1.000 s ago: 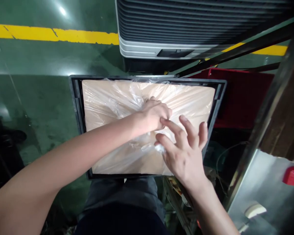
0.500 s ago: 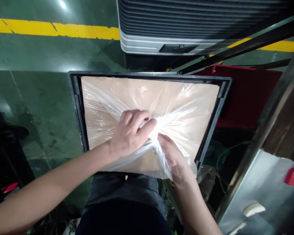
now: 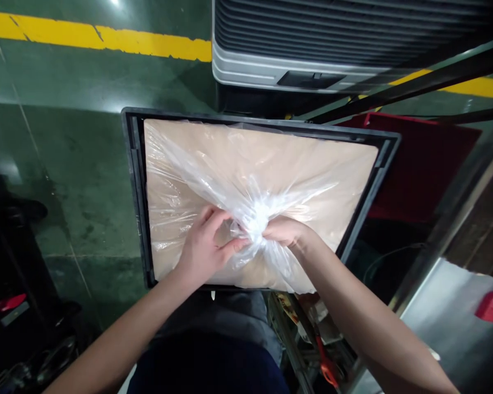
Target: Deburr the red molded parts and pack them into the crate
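Note:
A flat tan board [image 3: 263, 158] lies wrapped in a clear plastic bag [image 3: 254, 216], which is drawn into a tight white bunch near the middle. The board rests in a black plastic crate [image 3: 132, 191]. My right hand [image 3: 285, 232] is closed on the bunch from the right. My left hand [image 3: 203, 246] sits just left of it, with curled fingers pinching the plastic. The board's lower part lies beneath the loose film.
A grey-and-black ribbed unit [image 3: 312, 44] stands beyond the crate, and a yellow line [image 3: 107, 38] crosses the green floor. To the right are a red panel [image 3: 423, 164] and a metal post [image 3: 456, 191]. An orange-handled tool [image 3: 324, 366] lies low.
The plastic is gathered into a tighter bunch. My left hand has slid down and left, and my right hand has come over the bunch from the right. The view has shifted slightly.

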Available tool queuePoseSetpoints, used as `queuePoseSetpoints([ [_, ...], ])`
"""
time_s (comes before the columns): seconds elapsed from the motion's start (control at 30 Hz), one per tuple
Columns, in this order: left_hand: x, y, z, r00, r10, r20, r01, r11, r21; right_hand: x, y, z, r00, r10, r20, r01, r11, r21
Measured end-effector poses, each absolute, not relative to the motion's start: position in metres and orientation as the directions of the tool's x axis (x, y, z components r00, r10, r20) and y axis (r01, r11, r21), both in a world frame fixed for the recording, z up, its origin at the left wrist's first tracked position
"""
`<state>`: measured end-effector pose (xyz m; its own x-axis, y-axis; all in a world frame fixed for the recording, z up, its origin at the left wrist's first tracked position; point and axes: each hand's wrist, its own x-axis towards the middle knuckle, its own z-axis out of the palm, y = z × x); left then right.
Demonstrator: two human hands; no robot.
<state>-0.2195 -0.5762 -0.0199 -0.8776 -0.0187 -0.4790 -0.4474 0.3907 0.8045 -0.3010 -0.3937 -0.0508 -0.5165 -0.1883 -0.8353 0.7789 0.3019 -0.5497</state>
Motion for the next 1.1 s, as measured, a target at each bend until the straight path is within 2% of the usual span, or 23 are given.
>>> queuePoseSetpoints([
  [0.07,-0.229,-0.583,-0.017,-0.936,0.120,-0.332,-0.211,0.563,0.799,-0.305,-0.392,-0.050,-0.453,-0.277,-0.848,0.780,0.337,-0.527],
  [0.13,-0.235,-0.585,-0.014,-0.937,0.251,-0.241,-0.003,0.687,0.727,-0.311,-0.389,-0.047,-0.367,-0.405,-0.838,0.744,0.412,-0.525],
  [0.2,-0.239,-0.584,-0.011,-0.919,0.343,-0.196,0.147,0.757,0.636,-0.319,-0.385,-0.039,-0.265,-0.548,-0.794,0.633,0.522,-0.571],
  [0.27,-0.241,-0.584,-0.010,-0.899,0.397,-0.184,0.217,0.770,0.600,-0.328,-0.379,-0.028,-0.178,-0.642,-0.746,0.466,0.612,-0.639],
  [0.33,-0.243,-0.586,-0.012,-0.892,0.407,-0.198,0.220,0.773,0.595,-0.334,-0.372,-0.018,-0.153,-0.668,-0.728,0.349,0.653,-0.672],
  [0.43,-0.243,-0.592,-0.021,-0.886,0.382,-0.263,0.177,0.802,0.570,-0.337,-0.358,-0.010,-0.168,-0.644,-0.746,0.270,0.698,-0.663],
  [0.53,-0.236,-0.599,-0.032,-0.850,0.355,-0.389,0.125,0.853,0.506,-0.331,-0.341,-0.015,-0.259,-0.611,-0.748,0.190,0.727,-0.660],
  [0.6,-0.228,-0.602,-0.039,-0.823,0.326,-0.464,0.106,0.892,0.439,-0.326,-0.329,-0.022,-0.325,-0.609,-0.724,0.067,0.748,-0.660],
  [0.67,-0.220,-0.604,-0.044,-0.803,0.287,-0.522,0.097,0.927,0.361,-0.319,-0.319,-0.030,-0.382,-0.610,-0.694,-0.148,0.782,-0.605],
  [0.77,-0.212,-0.607,-0.050,-0.786,0.224,-0.576,0.070,0.958,0.278,-0.311,-0.309,-0.039,-0.474,-0.556,-0.683,-0.404,0.826,-0.393],
  [0.83,-0.210,-0.611,-0.053,-0.780,0.202,-0.593,0.052,0.964,0.260,-0.309,-0.307,-0.040,-0.516,-0.471,-0.716,-0.414,0.869,-0.273],
  [0.9,-0.213,-0.618,-0.051,-0.755,0.169,-0.634,-0.024,0.959,0.284,-0.311,-0.308,-0.031,-0.517,-0.385,-0.765,-0.327,0.914,-0.239],
  [1.0,-0.221,-0.628,-0.035,-0.647,0.189,-0.739,-0.288,0.837,0.466,-0.316,-0.313,0.000,-0.476,-0.329,-0.816,-0.108,0.942,-0.317],
  [1.1,-0.232,-0.625,0.001,-0.626,0.282,-0.727,-0.495,0.576,0.650,-0.309,-0.326,0.041,-0.505,-0.387,-0.772,0.028,0.886,-0.462],
])
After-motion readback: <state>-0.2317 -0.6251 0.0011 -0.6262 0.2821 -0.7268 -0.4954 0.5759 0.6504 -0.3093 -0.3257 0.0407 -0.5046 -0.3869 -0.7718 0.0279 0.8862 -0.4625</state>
